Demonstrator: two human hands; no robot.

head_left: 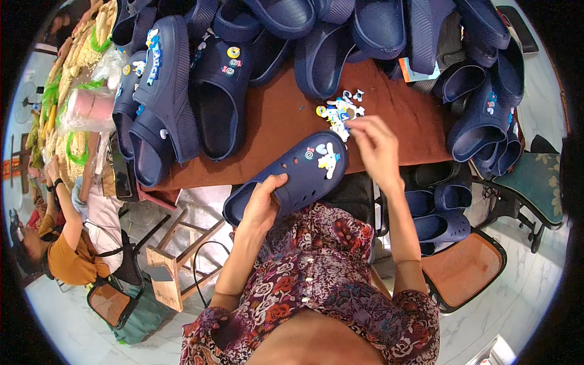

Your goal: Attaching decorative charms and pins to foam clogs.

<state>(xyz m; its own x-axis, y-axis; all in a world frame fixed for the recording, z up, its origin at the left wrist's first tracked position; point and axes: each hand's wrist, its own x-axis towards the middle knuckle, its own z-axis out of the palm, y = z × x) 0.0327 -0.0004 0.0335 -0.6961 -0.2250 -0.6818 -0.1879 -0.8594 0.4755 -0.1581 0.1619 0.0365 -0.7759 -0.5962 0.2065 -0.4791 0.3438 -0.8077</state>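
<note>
Clock centred on the held shoe. One navy clog (304,176) is held just off the near edge of the brown surface (274,115), toe toward 2 o'clock. Its heel half is gripped by the left hand (261,204), closed around the side. Three charms are counted on its toe: one candy, one heart, one white figure.

The right hand (378,149) is placed at 2 o'clock, fingers bent and fingertips nearly together beside a loose charm pile (340,112) at 1 o'clock; whether anything is pinched cannot be told. The pile is overlapped, so no exact count is obtained.

Four clogs (222,91) are counted in the group at 10 o'clock. More are heaped from 12 to 2 o'clock, partly hidden by one another; exact number not obtained.

Also noted: one orange chair (465,267) at 4 o'clock, one green chair (535,185) at 3 o'clock, one wooden stool (167,289) and one co-worker (73,258) at 8 o'clock.
</note>
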